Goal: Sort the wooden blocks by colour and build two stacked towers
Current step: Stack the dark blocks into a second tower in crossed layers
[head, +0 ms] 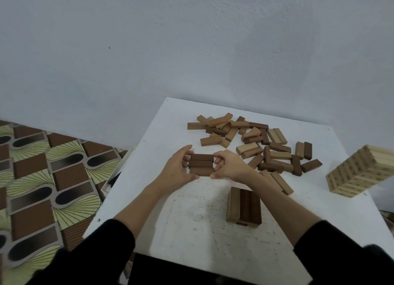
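Sleeves (102,255) nearest, then short mixed stack (244,207) on white counter (191,231). Beyond, left hand (177,169) and right hand (231,165), fingers closed on ends of three dark blocks (201,165). Uneven squeeze could skew row. Farther, loose pile (255,144); pale tower (362,171) cut off.

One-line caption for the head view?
Both hands press three dark blocks together on the white table, beside a short stack and loose pile.

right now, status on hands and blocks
Both hands, left and right, squeezing three dark blocks together. Small tower near. Loose pile unsorted.
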The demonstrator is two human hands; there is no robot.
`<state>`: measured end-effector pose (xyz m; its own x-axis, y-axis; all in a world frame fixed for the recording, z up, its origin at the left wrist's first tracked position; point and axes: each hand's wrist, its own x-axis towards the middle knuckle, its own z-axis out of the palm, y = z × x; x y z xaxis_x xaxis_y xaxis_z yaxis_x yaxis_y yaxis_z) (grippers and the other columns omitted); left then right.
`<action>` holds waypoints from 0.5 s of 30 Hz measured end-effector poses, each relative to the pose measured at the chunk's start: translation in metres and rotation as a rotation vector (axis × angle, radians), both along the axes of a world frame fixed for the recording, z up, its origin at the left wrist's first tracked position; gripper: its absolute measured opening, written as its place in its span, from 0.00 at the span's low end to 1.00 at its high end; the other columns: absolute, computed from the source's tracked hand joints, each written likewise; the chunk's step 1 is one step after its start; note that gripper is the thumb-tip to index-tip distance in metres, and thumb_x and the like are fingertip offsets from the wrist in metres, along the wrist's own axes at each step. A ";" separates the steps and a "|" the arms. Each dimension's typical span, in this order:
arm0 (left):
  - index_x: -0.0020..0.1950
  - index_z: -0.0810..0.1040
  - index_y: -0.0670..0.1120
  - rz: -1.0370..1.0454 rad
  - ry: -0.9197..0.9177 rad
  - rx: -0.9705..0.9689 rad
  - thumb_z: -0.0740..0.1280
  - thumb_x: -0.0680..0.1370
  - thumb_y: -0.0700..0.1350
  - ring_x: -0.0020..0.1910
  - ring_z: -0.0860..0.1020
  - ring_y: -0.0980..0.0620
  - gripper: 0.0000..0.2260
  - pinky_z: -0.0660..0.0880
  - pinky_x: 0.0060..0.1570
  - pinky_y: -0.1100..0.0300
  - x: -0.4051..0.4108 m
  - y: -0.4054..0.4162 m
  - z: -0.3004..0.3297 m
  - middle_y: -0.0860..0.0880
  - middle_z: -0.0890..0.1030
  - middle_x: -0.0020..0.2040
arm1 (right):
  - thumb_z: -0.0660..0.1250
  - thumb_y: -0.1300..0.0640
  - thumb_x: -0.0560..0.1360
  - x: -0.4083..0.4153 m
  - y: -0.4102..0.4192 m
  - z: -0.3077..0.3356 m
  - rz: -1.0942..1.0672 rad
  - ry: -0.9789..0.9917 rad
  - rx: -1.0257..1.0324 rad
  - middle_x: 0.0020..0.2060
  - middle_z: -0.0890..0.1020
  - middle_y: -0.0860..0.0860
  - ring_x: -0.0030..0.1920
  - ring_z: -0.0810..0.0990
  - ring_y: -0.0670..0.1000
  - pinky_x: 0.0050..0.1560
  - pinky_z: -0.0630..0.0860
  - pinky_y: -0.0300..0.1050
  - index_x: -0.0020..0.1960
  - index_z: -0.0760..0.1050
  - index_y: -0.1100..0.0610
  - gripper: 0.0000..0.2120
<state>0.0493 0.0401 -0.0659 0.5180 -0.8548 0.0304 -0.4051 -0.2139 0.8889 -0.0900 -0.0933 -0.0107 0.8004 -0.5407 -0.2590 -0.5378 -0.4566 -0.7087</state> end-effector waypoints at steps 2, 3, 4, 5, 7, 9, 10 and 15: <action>0.73 0.64 0.47 -0.001 0.002 0.001 0.78 0.66 0.37 0.55 0.72 0.54 0.39 0.69 0.49 0.75 0.000 0.000 0.001 0.50 0.73 0.62 | 0.76 0.66 0.65 0.001 0.000 0.001 -0.005 -0.001 0.012 0.48 0.74 0.55 0.45 0.79 0.51 0.54 0.78 0.51 0.62 0.70 0.69 0.28; 0.73 0.64 0.47 0.001 0.001 0.005 0.78 0.66 0.38 0.55 0.72 0.54 0.39 0.69 0.49 0.74 0.000 0.000 0.001 0.51 0.73 0.62 | 0.76 0.66 0.65 0.001 0.001 0.001 -0.009 -0.002 0.020 0.48 0.74 0.55 0.45 0.78 0.51 0.54 0.78 0.51 0.62 0.70 0.68 0.28; 0.73 0.64 0.47 0.004 0.000 0.008 0.78 0.66 0.38 0.55 0.72 0.54 0.39 0.69 0.49 0.75 -0.001 -0.001 0.001 0.51 0.73 0.62 | 0.76 0.65 0.66 0.001 0.001 0.001 -0.012 -0.003 0.026 0.48 0.74 0.54 0.45 0.78 0.50 0.54 0.78 0.49 0.63 0.70 0.67 0.29; 0.73 0.64 0.47 0.006 -0.001 0.007 0.78 0.66 0.38 0.55 0.72 0.55 0.39 0.68 0.49 0.75 -0.001 -0.001 0.002 0.51 0.73 0.62 | 0.76 0.65 0.66 0.001 0.001 0.002 -0.013 -0.004 0.033 0.48 0.74 0.54 0.45 0.78 0.50 0.53 0.78 0.48 0.64 0.69 0.65 0.30; 0.73 0.64 0.46 0.003 -0.003 0.003 0.78 0.66 0.37 0.54 0.72 0.56 0.39 0.69 0.49 0.76 -0.001 -0.001 0.001 0.51 0.73 0.62 | 0.76 0.65 0.66 0.000 0.001 0.002 -0.015 -0.004 0.047 0.49 0.74 0.54 0.45 0.79 0.50 0.52 0.78 0.46 0.65 0.69 0.64 0.31; 0.73 0.64 0.46 -0.002 -0.016 0.007 0.78 0.66 0.38 0.54 0.72 0.57 0.39 0.69 0.49 0.76 -0.001 -0.001 0.001 0.51 0.72 0.63 | 0.76 0.65 0.66 0.000 0.002 0.003 -0.011 -0.002 0.046 0.48 0.74 0.54 0.45 0.79 0.50 0.52 0.77 0.46 0.64 0.69 0.66 0.30; 0.73 0.64 0.46 -0.002 -0.020 0.008 0.78 0.66 0.38 0.54 0.72 0.58 0.39 0.69 0.49 0.76 -0.001 0.000 0.002 0.52 0.72 0.63 | 0.76 0.65 0.66 -0.001 0.002 0.004 -0.008 0.000 0.041 0.48 0.74 0.54 0.45 0.79 0.50 0.52 0.77 0.47 0.64 0.69 0.66 0.29; 0.72 0.65 0.46 0.016 -0.023 -0.001 0.78 0.65 0.38 0.54 0.72 0.56 0.38 0.70 0.49 0.75 -0.002 0.000 0.003 0.52 0.71 0.61 | 0.76 0.66 0.66 -0.001 0.003 0.006 -0.006 -0.004 0.034 0.47 0.73 0.54 0.44 0.78 0.50 0.52 0.77 0.50 0.62 0.71 0.67 0.27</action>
